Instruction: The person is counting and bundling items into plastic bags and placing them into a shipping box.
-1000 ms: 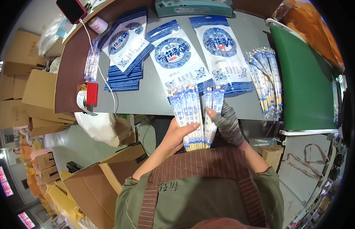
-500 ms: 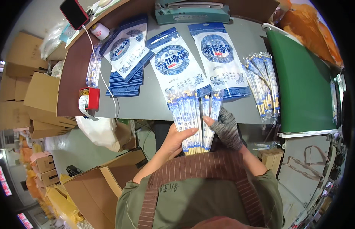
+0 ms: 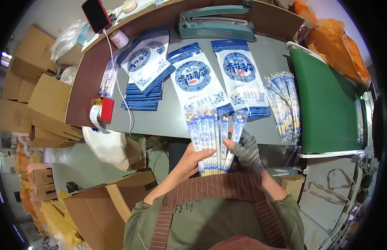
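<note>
Wrapped sticks (image 3: 207,139) are gripped at the near edge of the desk (image 3: 162,123) by the fingers of the left hand (image 3: 191,160); the rightmost are pinched by the right hand (image 3: 247,155), seemingly being separated. Next, a steady left grip is called for. Pouches (image 3: 197,92) lie beyond.

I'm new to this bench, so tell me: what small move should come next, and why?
Perhaps the right hand should tip the rightmost held packet in against the bunch of packets in the left hand: it leans outward, and its top stands apart from the others.
</note>
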The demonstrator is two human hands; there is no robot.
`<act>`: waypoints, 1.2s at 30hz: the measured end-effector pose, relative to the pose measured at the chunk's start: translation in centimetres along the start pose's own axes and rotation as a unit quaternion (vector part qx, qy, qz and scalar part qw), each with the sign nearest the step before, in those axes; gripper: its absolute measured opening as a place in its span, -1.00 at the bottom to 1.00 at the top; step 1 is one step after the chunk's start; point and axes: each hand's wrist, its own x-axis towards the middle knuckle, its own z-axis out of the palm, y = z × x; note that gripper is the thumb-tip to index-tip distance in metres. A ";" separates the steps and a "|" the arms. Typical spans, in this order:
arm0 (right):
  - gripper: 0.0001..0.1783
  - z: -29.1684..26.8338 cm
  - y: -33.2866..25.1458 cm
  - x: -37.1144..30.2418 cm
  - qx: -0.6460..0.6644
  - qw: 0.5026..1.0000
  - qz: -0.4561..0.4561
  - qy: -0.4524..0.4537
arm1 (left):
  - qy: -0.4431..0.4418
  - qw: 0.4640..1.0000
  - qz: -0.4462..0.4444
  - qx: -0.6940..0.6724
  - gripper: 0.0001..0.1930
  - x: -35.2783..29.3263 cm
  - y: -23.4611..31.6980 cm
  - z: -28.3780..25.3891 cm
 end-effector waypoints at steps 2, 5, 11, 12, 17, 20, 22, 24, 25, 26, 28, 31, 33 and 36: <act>-0.56 -0.1 0.3 0.0 -0.021 1.000 -0.018 0.005 | 0.001 1.000 -0.012 -0.003 -0.43 0.0 -0.4 -0.9; -0.54 0.1 0.5 -0.1 -0.052 0.997 -0.051 0.015 | 0.001 1.000 -0.024 -0.013 -0.40 -0.1 -0.6 -1.4; -0.58 -0.1 1.1 0.1 -0.051 0.998 -0.043 0.011 | -0.016 1.000 -0.013 -0.015 -0.38 0.0 -0.5 -0.9; -0.61 -0.2 1.1 0.1 -0.058 0.998 -0.036 0.013 | -0.010 1.000 -0.014 -0.005 -0.38 -0.1 -0.5 -0.8; -0.70 -0.9 1.3 -0.1 -0.096 0.994 -0.055 0.009 | -0.036 0.999 -0.003 -0.021 -0.39 0.0 -0.2 -0.6; -0.72 -0.7 1.2 0.0 -0.080 0.995 -0.055 0.006 | -0.024 0.999 -0.006 -0.027 -0.39 0.0 -0.2 -0.1; -0.72 0.2 0.8 0.1 -0.056 0.997 -0.052 0.008 | -0.020 1.000 -0.002 -0.023 -0.39 0.0 -0.3 0.0; -0.71 1.2 0.3 0.1 -0.031 0.997 -0.068 0.019 | 0.015 1.000 -0.010 0.003 -0.42 -0.1 -0.6 -0.3; -0.71 1.2 0.3 0.2 -0.031 0.997 -0.067 0.018 | 0.016 1.000 -0.011 0.003 -0.42 -0.2 -0.8 -0.4; -0.71 1.2 0.3 0.3 -0.050 0.996 -0.068 0.012 | 0.025 0.999 -0.017 0.009 -0.44 -0.2 -0.9 -0.5; -0.70 1.1 0.4 0.4 -0.070 0.995 -0.068 0.006 | 0.035 0.999 -0.024 0.014 -0.46 -0.2 -1.0 -0.6; -0.73 0.6 0.6 0.2 -0.049 0.997 -0.060 0.021 | 0.049 0.998 -0.033 0.034 -0.51 -0.2 -0.8 -0.8; -0.74 0.1 1.1 0.1 0.024 0.999 -0.036 0.021 | 0.044 0.998 -0.022 0.032 -0.53 -0.3 -0.7 -0.6; -0.69 -0.1 1.4 0.4 -0.024 0.998 -0.053 0.028 | 0.056 0.997 -0.026 0.039 -0.55 -0.3 -0.8 -0.6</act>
